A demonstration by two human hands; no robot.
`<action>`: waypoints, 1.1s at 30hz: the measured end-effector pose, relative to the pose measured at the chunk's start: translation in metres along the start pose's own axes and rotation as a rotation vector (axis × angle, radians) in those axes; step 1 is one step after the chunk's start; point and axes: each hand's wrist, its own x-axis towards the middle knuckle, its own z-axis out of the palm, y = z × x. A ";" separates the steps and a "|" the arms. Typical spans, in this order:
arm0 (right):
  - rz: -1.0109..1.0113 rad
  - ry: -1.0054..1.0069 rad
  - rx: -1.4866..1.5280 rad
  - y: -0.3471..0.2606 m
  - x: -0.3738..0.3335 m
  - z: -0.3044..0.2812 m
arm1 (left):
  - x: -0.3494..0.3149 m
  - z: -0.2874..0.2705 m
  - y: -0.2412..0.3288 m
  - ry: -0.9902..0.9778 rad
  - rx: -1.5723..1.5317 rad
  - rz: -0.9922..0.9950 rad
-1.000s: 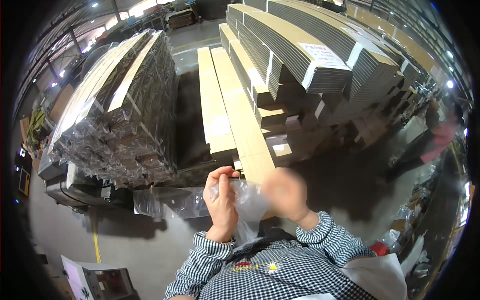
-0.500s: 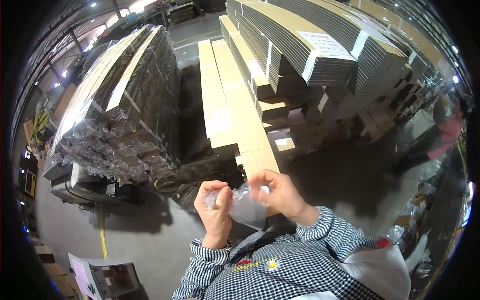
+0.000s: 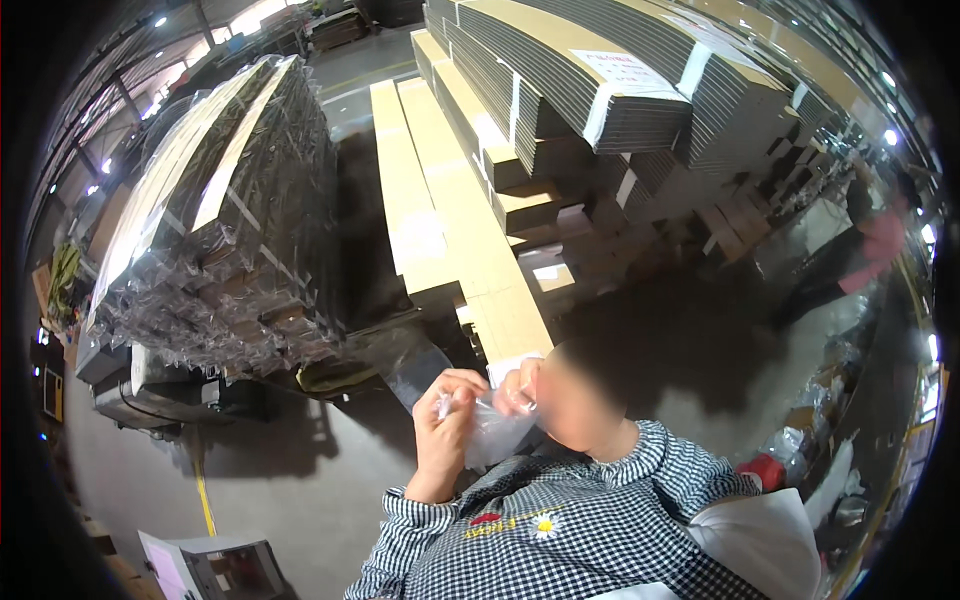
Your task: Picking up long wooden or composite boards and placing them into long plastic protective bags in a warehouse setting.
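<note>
Translucent plastic film (image 3: 500,438) within curled fingers (image 3: 463,384) of left hand (image 3: 442,432) and right hand (image 3: 582,408), the latter partly blurred

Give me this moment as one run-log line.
left hand: holds clear plastic | right hand: at same plastic, partly blurred | ahead: long cardboard

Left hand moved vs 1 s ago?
Yes: lower in view, toward the checked apron. The left hand now shows a wider gap below the near end of the shorter unwrapped tan board.
</note>
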 end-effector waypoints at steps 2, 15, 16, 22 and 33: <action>0.177 -0.061 0.216 -0.004 -0.012 -0.008 | -0.007 -0.002 -0.003 -0.090 -0.301 0.034; 0.268 -0.288 -1.195 -0.038 -0.081 -0.059 | -0.023 -0.059 -0.013 -0.630 0.626 0.015; 0.117 -0.280 -1.400 -0.021 -0.085 -0.079 | -0.022 -0.055 -0.025 -0.658 0.776 0.073; -0.334 0.077 -1.284 -0.001 -0.066 -0.100 | -0.001 -0.030 -0.019 -0.612 0.711 0.181; -0.192 0.453 -0.878 0.041 -0.053 -0.098 | 0.008 -0.026 -0.030 -0.443 -0.100 -0.374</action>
